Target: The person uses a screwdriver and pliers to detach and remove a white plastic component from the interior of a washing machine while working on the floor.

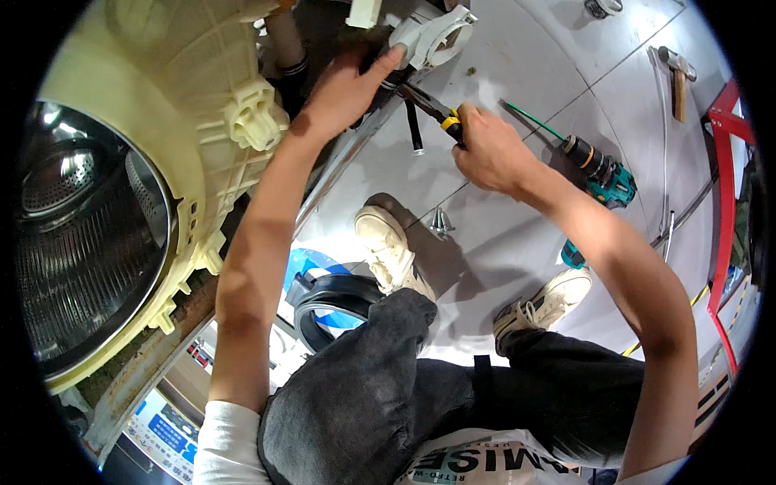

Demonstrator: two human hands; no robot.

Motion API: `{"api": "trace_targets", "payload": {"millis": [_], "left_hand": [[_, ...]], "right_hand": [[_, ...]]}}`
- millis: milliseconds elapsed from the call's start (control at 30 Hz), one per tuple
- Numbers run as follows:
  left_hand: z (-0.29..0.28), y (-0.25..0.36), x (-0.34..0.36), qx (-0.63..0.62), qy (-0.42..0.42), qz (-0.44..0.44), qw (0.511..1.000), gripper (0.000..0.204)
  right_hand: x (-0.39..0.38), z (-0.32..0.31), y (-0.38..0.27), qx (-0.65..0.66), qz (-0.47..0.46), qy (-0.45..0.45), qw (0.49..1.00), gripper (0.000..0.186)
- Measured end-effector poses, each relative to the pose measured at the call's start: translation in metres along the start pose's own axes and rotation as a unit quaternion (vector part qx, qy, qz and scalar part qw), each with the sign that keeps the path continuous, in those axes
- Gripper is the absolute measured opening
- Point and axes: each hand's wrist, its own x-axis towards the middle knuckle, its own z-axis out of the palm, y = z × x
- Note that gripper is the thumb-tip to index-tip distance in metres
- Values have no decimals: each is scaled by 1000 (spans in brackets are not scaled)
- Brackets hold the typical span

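My right hand (493, 149) is closed around the black-and-yellow handles of a pair of pliers (428, 103). Their metal jaws point up and left, reaching the underside of a white plastic housing (432, 42) with a round opening. My left hand (343, 93) grips at that housing's left side, its thumb laid against the plastic; the other fingers are largely hidden in shadow. Exactly what the jaws bite on is too dark to make out. Left of my arm stands an opened washing machine's cream plastic tub (194, 145) with its steel drum (89, 234).
On the tiled floor lie a teal cordless drill (610, 182) with a long green bit, several screws (441, 220) and a hammer (679, 81). A black rubber door seal (331, 299) lies by my left shoe. A red metal frame (722, 202) stands at right.
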Motion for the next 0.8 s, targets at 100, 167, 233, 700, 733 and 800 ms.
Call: {"api": "trace_targets", "payload": {"millis": [100,167,233,700,733,800], "left_hand": [[6,18,-26,71,75,19,994,44],[11,18,-52,111,163,81,977,38],[15,22,-77,107,181,72,975,33],[76,44,-121,-220,40,-167,960,33],[73,47,-120,-242,16,-172,955,34],[75,54,-120,-311,-35,-221,924,40]], "right_hand": [[-7,-8,-4,-5,32,-6,999,28],[-8,-13,-10,-26,40,-7,999,26],[-10,-21,-13,-67,54,-8,996,27],[-36,-21,-11,194,221,-90,951,32],[-35,-20,-10,199,209,-94,953,32],[-32,-18,-10,211,185,-101,955,32]]}}
